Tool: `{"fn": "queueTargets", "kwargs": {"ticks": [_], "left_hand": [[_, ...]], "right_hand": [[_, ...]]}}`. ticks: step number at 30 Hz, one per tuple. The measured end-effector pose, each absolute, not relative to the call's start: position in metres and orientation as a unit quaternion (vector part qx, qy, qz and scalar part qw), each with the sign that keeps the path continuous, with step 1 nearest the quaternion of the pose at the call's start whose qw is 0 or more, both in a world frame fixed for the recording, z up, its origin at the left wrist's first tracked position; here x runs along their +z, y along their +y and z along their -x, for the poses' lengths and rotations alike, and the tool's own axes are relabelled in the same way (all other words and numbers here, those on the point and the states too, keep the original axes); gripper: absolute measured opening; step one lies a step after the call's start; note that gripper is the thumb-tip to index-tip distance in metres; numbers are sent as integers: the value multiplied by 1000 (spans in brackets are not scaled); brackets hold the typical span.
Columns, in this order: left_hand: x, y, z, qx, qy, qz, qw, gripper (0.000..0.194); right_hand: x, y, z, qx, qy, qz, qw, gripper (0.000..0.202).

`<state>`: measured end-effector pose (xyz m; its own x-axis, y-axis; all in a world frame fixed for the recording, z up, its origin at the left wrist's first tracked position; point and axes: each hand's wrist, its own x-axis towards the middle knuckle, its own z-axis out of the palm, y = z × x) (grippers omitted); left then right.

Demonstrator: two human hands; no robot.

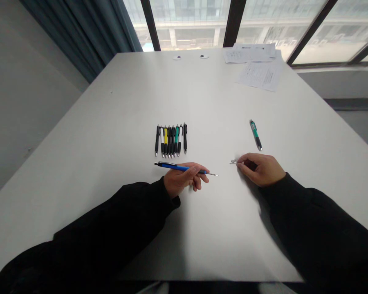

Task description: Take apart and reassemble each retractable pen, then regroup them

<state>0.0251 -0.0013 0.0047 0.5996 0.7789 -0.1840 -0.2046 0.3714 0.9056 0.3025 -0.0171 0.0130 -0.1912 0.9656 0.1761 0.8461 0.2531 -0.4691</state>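
A white table (pixel 208 98) is standing by a window (pixel 190 24). The left hand (pixel 185 177) is gripping a blue pen (pixel 173 166), both ends protruding; the right hand (pixel 262 168) is pinching a small piece (pixel 233 162).

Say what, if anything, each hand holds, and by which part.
Left hand: the blue pen, by its barrel's front part. Right hand: small piece at its fingertips; grip unclear.

Head-worn view, forward and down

Two hands (pixel 262 168), ten pens (pixel 166 138)
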Motion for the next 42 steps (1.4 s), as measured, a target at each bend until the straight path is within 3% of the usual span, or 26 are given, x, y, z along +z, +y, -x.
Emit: {"fn": "queueTargets", "kwargs": {"ticks": [11, 16, 20, 33, 42], "left_hand": [[2, 0, -24, 315, 307, -456, 774, 45], [4, -1, -25, 316, 312, -459, 770, 45], [6, -1, -25, 308, 309, -466, 770, 44], [8, 0, -26, 289, 317, -488, 760, 44], [1, 1, -22, 328, 310, -425, 785, 51]], "right_hand": [[12, -18, -303, 131, -761, 591, 234, 12], [22, -29, -289, 121, -754, 568, 308, 9], [30, -43, -264, 202, -780, 484, 342, 17], [30, -48, -248, 265, -782, 447, 344, 7], [29, -26, -319, 247, -792, 489, 270, 12]]}}
